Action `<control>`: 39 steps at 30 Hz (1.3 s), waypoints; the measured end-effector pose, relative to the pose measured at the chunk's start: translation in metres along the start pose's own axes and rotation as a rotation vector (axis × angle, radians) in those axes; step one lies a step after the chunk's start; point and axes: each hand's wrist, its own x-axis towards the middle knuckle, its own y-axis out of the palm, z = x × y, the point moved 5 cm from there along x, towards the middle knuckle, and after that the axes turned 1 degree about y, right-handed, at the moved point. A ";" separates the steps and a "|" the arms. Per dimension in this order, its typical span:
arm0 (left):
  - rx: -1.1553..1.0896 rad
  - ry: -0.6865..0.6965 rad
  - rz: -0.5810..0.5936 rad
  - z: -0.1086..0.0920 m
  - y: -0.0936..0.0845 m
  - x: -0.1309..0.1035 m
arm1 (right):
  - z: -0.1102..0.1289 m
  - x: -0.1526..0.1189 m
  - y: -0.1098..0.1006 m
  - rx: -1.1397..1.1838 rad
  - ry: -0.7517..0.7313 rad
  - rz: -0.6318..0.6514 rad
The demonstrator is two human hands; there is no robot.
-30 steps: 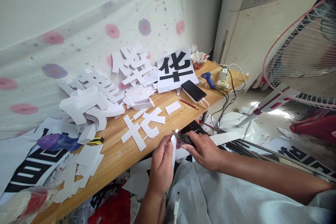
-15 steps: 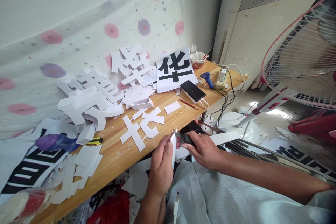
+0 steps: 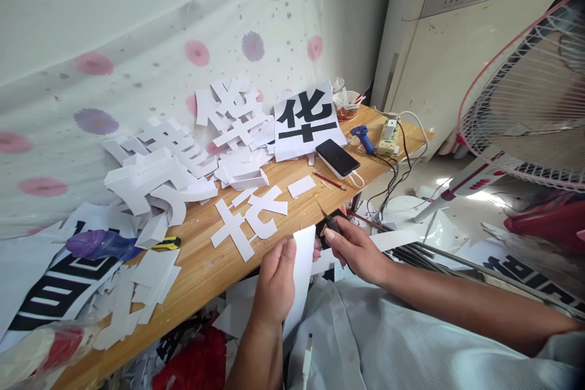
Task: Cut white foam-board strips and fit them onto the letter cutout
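Near the front edge of the table, my left hand (image 3: pixel 275 283) is closed on a long white strip (image 3: pixel 302 274) that looks like card or foam board, thumb on its near face. My right hand (image 3: pixel 359 250) grips a black-handled craft knife (image 3: pixel 329 222), its thin blade pointing up and left, a little apart from the strip's right edge. Beyond my hands, a white cut-out character (image 3: pixel 232 228) lies flat on the table in parts, with a small white rectangle (image 3: pixel 301 186) to its right.
White raised letters (image 3: pixel 155 177) are heaped against the flowered sheet. A phone (image 3: pixel 338 157), a red pencil (image 3: pixel 329 181), a blue glue gun (image 3: pixel 363 139) and a power strip (image 3: pixel 388 137) occupy the table's right end. A fan (image 3: pixel 525 97) stands at right.
The knife has come away from the strip's top and turned its blade upward. The strip has turned, so its broad face shows. Both hands stay in nearly the same place.
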 end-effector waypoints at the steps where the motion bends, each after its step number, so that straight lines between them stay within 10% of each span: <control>1: -0.026 -0.019 0.000 0.000 -0.001 0.003 | 0.002 0.001 0.001 0.049 0.024 0.001; 13: -0.223 -0.101 0.217 -0.001 -0.002 0.025 | 0.009 0.005 -0.003 0.161 0.064 -0.028; 39: -0.207 -0.121 0.196 0.008 0.009 0.028 | 0.018 0.021 -0.009 0.334 0.167 -0.137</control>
